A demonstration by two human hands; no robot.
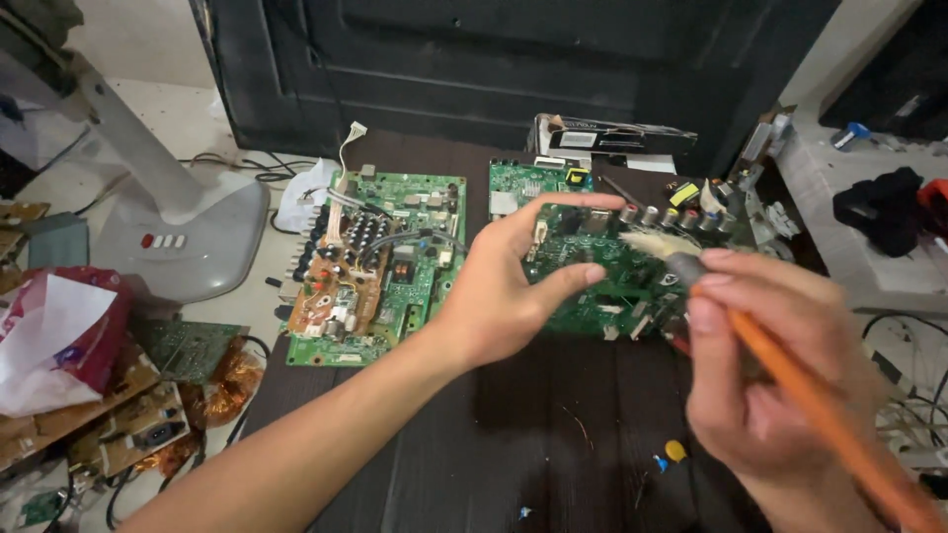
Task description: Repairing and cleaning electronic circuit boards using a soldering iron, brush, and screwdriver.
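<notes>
Green circuit board (602, 281) sits lifted above the dark table (513, 434), gripped at its left edge by the left hand (513, 286), thumb below and fingers curled over the top. The right hand (760, 365) pinches an orange-handled brush (790, 380), its pale bristles seemingly touching the board's upper right part. A larger green-and-orange board (370, 266) lies flat to the left.

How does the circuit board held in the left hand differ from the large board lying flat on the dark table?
The held circuit board is lifted and tilted in the left hand, with the brush in the right hand at it; the large board lies flat on the table, untouched. The held one looks all green; the large one has an orange-brown section and a white-plugged wire. Both are green boards crowded with components.
</notes>
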